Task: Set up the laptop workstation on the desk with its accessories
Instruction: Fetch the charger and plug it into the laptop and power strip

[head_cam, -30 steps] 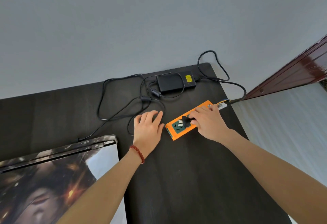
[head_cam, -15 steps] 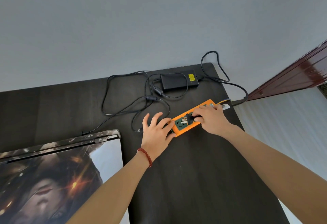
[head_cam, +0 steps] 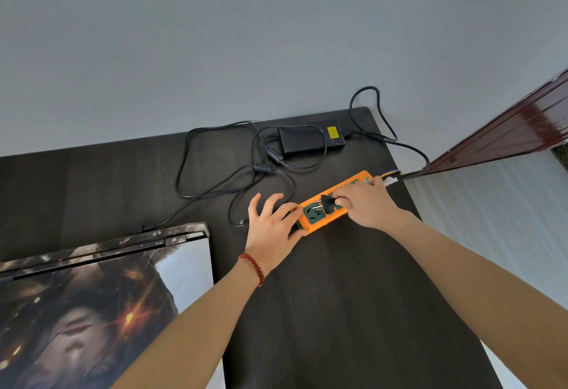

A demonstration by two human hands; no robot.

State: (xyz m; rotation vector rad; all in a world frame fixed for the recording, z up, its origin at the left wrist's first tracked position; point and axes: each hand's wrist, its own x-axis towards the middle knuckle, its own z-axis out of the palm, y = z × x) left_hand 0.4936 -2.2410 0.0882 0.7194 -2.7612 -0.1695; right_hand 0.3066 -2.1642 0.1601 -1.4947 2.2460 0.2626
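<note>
Laptop [head_cam: 101, 305], closed and bearing a printed picture on its lid, is seen lying at the near left of the dark desk [head_cam: 338, 311]. Only the head view is given. At the far edge the black power adapter [head_cam: 310, 139] is laid flat, its thin cable [head_cam: 190, 179] looped loosely across the desk toward the rear of the laptop. An orange power strip [head_cam: 313, 225] is set diagonally near the right edge. Its near end is steadied by the left hand [head_cam: 270, 225], whose thumb and a finger are closed about that end while the other fingers are spread on the desk. The black plug [head_cam: 326, 203] is pinched by the right hand [head_cam: 365, 204], with the metal prongs bare and pointed at the green socket face, not yet seated.

Insertion of the plug is judged to be the step in hand. Misalignment could be caused by the tilted approach: the prongs might scrape the socket face or enter only partly. The strip could be slid or twisted if the push is made along the desk, since it is held at one end only. The slack cable loops beside the left hand could be snagged and the adapter dragged toward the far edge.
</note>
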